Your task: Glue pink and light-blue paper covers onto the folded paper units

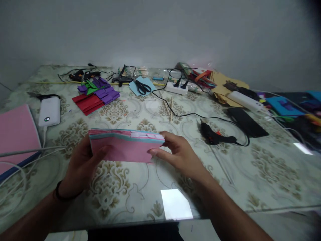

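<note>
Both my hands hold a stack of coloured paper sheets (125, 147), pink on the face with teal and white edges showing on top, just above the glass-topped table (140, 201). My left hand (80, 167) grips the stack's left end, thumb on the front. My right hand (179, 154) pinches the right end, fingers at the top corner. A black band sits on my left wrist.
A black glue gun (213, 135) with a cord lies to the right. Red, purple and green folded papers (96, 93), scissors (142, 87) on blue paper, a white power strip (176, 88), a white power bank (49, 111) and a pink sheet stack (15, 134) surround the work area.
</note>
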`<move>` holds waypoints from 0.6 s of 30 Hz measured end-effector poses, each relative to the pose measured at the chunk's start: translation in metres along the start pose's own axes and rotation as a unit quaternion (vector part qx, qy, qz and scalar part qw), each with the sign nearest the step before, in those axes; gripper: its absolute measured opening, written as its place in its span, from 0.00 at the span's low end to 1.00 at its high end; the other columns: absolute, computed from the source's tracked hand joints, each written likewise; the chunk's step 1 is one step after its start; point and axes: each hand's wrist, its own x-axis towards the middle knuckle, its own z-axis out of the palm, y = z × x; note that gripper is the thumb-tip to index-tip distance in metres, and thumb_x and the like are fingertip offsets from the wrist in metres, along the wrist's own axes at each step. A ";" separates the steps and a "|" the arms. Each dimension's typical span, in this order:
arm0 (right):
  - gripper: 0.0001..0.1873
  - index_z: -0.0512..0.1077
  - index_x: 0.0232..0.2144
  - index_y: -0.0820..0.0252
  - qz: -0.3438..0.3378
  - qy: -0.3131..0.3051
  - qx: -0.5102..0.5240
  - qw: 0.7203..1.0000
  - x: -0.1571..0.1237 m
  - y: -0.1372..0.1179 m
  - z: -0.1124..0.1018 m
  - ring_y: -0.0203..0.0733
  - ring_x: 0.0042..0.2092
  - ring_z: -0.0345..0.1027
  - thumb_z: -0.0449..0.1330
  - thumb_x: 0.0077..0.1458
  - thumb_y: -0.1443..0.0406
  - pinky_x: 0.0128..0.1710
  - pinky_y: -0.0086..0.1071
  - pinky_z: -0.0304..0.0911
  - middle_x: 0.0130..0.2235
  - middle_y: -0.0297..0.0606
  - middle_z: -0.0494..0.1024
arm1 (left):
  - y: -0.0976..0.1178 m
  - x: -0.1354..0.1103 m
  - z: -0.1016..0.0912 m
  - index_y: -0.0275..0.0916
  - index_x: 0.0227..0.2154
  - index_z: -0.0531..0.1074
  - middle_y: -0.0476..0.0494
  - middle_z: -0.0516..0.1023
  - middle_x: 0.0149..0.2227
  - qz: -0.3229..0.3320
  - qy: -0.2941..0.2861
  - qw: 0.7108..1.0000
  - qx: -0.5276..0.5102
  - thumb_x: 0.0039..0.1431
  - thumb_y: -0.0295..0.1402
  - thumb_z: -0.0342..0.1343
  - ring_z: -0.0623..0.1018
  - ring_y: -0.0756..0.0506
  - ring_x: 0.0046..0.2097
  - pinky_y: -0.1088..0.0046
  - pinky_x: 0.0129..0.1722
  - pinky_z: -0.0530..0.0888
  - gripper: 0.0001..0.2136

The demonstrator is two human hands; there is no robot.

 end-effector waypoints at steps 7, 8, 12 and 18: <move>0.15 0.74 0.39 0.57 -0.009 0.063 0.089 0.994 0.001 0.015 0.020 0.36 0.33 0.68 0.61 0.69 0.51 0.31 0.27 0.65 0.34 0.33 0.76 | -0.001 0.012 0.003 0.39 0.33 0.74 0.53 0.74 0.29 -0.085 -0.125 0.989 -0.005 0.61 0.39 0.68 0.74 0.49 0.31 0.77 0.30 0.72 0.11; 0.15 0.74 0.39 0.57 -0.011 0.068 0.072 0.995 0.001 0.016 0.019 0.36 0.32 0.67 0.61 0.70 0.52 0.30 0.27 0.64 0.33 0.33 0.75 | 0.002 0.014 0.000 0.39 0.30 0.72 0.54 0.72 0.27 -0.085 -0.145 0.985 0.025 0.61 0.39 0.68 0.71 0.50 0.29 0.78 0.28 0.70 0.12; 0.11 0.75 0.40 0.57 -0.060 0.081 -0.010 0.995 -0.002 0.012 0.015 0.37 0.33 0.71 0.59 0.72 0.57 0.31 0.28 0.66 0.34 0.34 0.78 | 0.016 0.020 -0.010 0.39 0.33 0.79 0.53 0.76 0.27 -0.074 -0.219 0.965 0.121 0.62 0.42 0.65 0.73 0.49 0.29 0.76 0.28 0.69 0.11; 0.06 0.73 0.48 0.57 -0.287 0.039 -0.133 0.948 -0.013 -0.005 0.023 0.43 0.44 0.77 0.58 0.74 0.63 0.44 0.38 0.74 0.42 0.41 0.83 | 0.016 0.015 -0.001 0.45 0.47 0.82 0.51 0.87 0.36 0.075 -0.231 0.951 0.190 0.58 0.28 0.64 0.82 0.46 0.32 0.74 0.32 0.75 0.13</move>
